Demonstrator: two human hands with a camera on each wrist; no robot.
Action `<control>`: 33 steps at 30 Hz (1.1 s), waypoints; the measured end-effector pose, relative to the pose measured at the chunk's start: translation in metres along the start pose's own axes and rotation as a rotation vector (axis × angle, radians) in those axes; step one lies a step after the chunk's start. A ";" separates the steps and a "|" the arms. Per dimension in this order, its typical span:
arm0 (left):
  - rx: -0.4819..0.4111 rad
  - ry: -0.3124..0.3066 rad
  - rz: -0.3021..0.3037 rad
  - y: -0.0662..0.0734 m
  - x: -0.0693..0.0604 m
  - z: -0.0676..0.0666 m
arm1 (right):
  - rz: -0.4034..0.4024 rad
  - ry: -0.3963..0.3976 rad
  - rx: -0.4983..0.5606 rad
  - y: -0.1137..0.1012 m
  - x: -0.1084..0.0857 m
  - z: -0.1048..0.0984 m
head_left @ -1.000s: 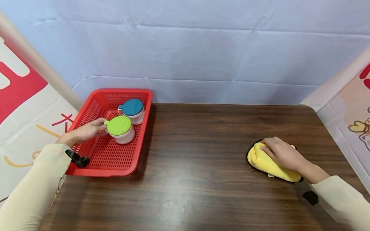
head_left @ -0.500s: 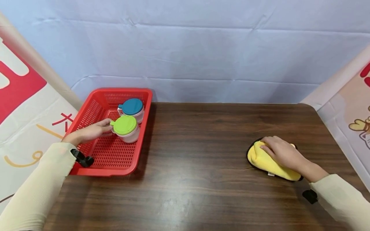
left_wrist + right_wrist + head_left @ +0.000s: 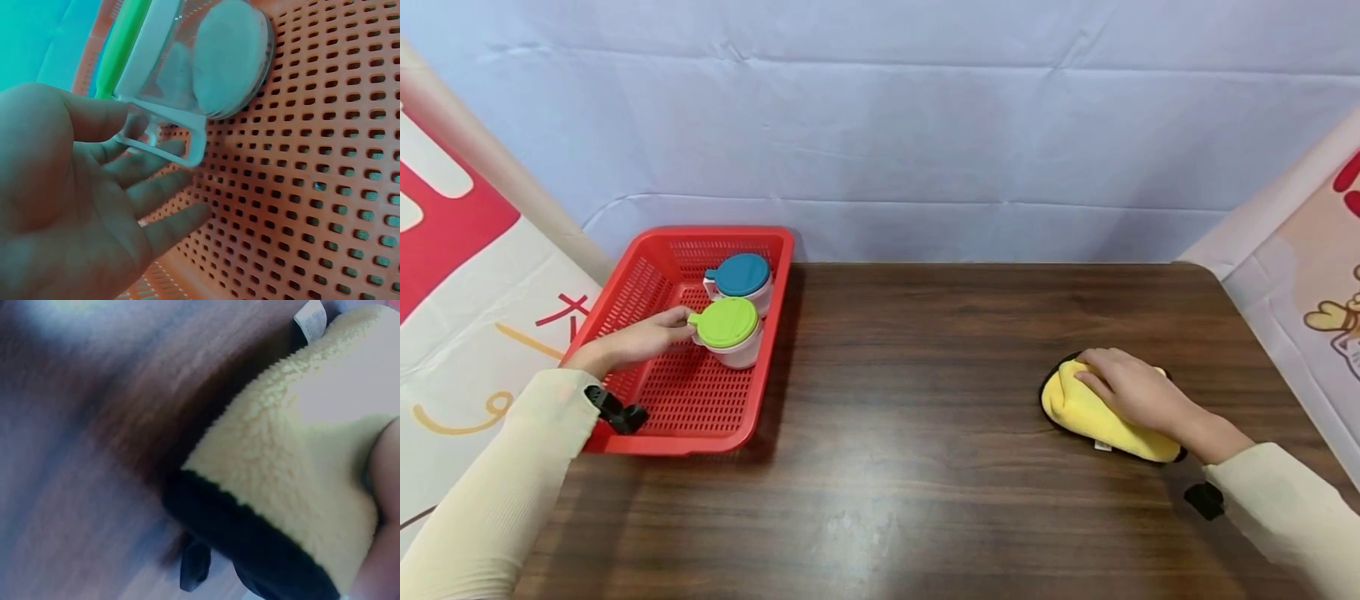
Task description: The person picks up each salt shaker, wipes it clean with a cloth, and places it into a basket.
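Observation:
In the head view, my left hand [image 3: 643,340] reaches into the red plastic basket [image 3: 722,444]. Its thumb and forefinger pinch the white handle [image 3: 195,140] of a clear seasoning jar [image 3: 737,353] with a green lid [image 3: 728,322]; the other fingers extend below the handle. Behind that jar stands a similar one with a blue lid [image 3: 742,275], by the basket's right wall. On the right of the table, my right hand [image 3: 1138,393] grips a folded yellow fleecy cloth [image 3: 1078,408] with black edging. Its fingertips are partly hidden at the cloth's far side.
The dark wooden table [image 3: 910,400] stretches between the basket and the cloth. A pale fabric backdrop [image 3: 887,133] hangs along its back edge. Printed sheets flank both sides, the left one [image 3: 482,333] close to the basket.
Over the last second my left hand and the green-lidded jar have shifted right, toward the basket's right wall, mostly in the first half. My right hand and the cloth stay in place.

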State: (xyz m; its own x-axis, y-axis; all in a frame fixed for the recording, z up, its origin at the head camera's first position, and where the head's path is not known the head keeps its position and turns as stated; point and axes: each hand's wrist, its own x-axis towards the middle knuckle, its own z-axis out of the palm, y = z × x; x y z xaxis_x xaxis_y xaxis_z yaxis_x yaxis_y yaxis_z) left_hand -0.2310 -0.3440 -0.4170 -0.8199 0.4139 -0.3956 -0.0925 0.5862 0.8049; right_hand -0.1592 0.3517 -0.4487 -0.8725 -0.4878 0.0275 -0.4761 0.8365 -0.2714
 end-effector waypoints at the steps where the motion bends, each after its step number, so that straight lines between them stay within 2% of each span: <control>1: 0.009 0.005 -0.003 0.000 0.000 -0.001 | 0.006 -0.006 0.008 0.000 0.000 -0.001; 4: 0.049 0.013 -0.029 0.004 -0.001 -0.003 | 0.021 -0.020 0.033 0.001 0.000 -0.003; 11: 0.252 0.041 -0.114 0.021 -0.008 -0.010 | 0.056 -0.037 0.071 0.001 -0.006 -0.008; 14: 0.315 0.070 -0.126 0.033 -0.012 -0.013 | 0.084 -0.048 0.098 0.000 -0.008 -0.013; 18: 0.367 0.142 -0.118 0.053 -0.016 -0.017 | 0.102 -0.064 0.125 0.000 -0.009 -0.019; 23: 0.443 0.247 -0.059 0.089 -0.010 -0.018 | 0.091 -0.066 0.125 0.001 -0.004 -0.029; 27: 0.503 0.275 0.007 0.126 0.003 -0.008 | 0.054 -0.031 0.086 0.000 0.010 -0.045; 30: 0.546 0.267 0.038 0.159 0.020 0.007 | 0.033 -0.012 0.050 -0.004 0.026 -0.062; 33: 0.583 0.247 0.053 0.190 0.045 0.025 | 0.054 -0.030 0.032 -0.013 0.047 -0.079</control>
